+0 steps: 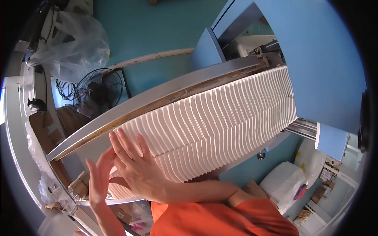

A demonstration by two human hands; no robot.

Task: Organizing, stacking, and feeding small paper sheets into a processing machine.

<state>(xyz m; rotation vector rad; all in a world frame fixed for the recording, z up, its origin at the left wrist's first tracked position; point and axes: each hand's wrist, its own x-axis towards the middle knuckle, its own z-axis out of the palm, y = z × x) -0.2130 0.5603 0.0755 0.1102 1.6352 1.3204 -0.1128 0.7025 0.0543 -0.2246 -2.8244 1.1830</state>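
Over at the far left a black fan (98, 91) is standing by the wall, a clear plastic bag (73, 37) hanging above it. Now we're pressing in: our left hand (98, 179) is standing edge-on, fingers straight and open, touching the left end of the stack of white pleated sheets (220, 118). Our right hand (136, 167) is lying flat on that same end, fingers spread, gripping nothing. The stack is fanning rightward along the grey rail (157, 98) of the blue machine (315, 59). A white sack (285, 183) is sitting lower right.
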